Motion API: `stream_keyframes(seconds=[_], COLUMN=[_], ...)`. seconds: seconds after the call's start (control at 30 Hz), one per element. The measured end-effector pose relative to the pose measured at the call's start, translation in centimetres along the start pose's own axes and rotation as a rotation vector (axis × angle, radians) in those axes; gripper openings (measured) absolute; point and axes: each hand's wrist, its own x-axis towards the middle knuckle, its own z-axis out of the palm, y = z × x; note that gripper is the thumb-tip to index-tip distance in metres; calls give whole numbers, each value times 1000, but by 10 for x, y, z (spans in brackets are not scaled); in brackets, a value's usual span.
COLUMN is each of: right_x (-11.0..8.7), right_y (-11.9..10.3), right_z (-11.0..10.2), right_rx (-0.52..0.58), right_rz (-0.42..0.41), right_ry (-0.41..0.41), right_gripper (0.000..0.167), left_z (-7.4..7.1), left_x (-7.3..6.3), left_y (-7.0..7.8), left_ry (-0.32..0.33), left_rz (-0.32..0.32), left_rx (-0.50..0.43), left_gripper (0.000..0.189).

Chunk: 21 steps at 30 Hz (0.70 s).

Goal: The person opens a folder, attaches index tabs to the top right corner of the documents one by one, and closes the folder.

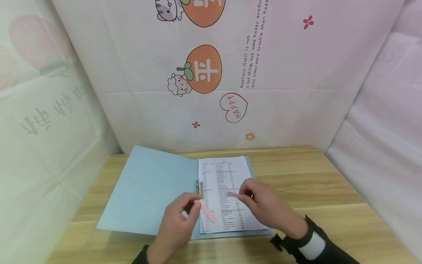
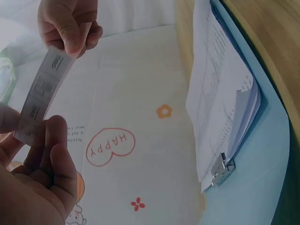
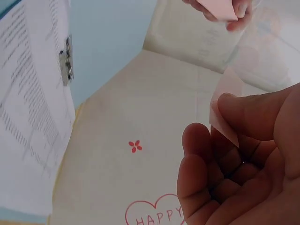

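My left hand [image 1: 178,222] pinches a pad of pink sticky notes [image 1: 208,212] over the lower part of the printed sheets. In the left wrist view, the underside of the sticky note pad [image 2: 41,91] shows printed labels. Thumb and fingers of my right hand [image 1: 265,203] pinch a single pink sticky note [image 1: 232,194] above the right half of the page. The right wrist view shows this sticky note [image 3: 225,105] slanting up from under the thumb. Beneath both hands lies a stack of printed sheets [image 1: 224,176] in an open light blue folder [image 1: 151,190].
A metal clip [image 1: 199,187] sits at the folder's spine, along the sheets' left edge. The folder rests on a wood-grain table [image 1: 306,179]. Printed white cloth [image 1: 280,110] hangs behind the table and on both sides.
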Motion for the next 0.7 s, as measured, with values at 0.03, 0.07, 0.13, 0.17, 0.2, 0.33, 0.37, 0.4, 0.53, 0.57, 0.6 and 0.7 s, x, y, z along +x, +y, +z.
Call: stream_keyframes(seconds=[0.03,0.07,0.13,0.17,0.2,0.33,0.37,0.4,0.53,0.57,0.6,0.7], right_x=[0,1,1,2,2,-1,-2,-4,-10,-12,-13,-17], right_y=[2,4,10,14,17,34,38,42,56,59,61,67], right_z=[-4,-7,-16,-21,-26,-47,-52,-56,-70,-72,-75,-80], right_rx=[-3,-12,-32,-49,-64,-158,-176,-190,-227,-230,-231,-228], right_rz=[-2,11,18,25,23,35,41,43,60,65,70,86], right_ry=[-4,-8,-11,-11,-8,12,16,21,31,30,30,26], right_gripper=[15,15,15,15,14,13,13,13,14,14,14,11], left_z=[2,4,10,13,17,38,45,51,81,88,96,117], left_x=[0,0,1,1,1,0,-1,-2,-5,-6,-6,-9], left_y=[0,0,2,3,4,13,16,19,33,36,39,45], left_ry=[-27,-54,-113,-144,-175,-297,-322,-347,-449,-463,-488,-552], left_rz=[10,26,61,84,109,239,280,318,495,543,581,673], left_rx=[11,16,27,32,44,117,154,194,369,413,450,575], left_gripper=[9,6,3,5,7,12,13,15,20,21,20,26])
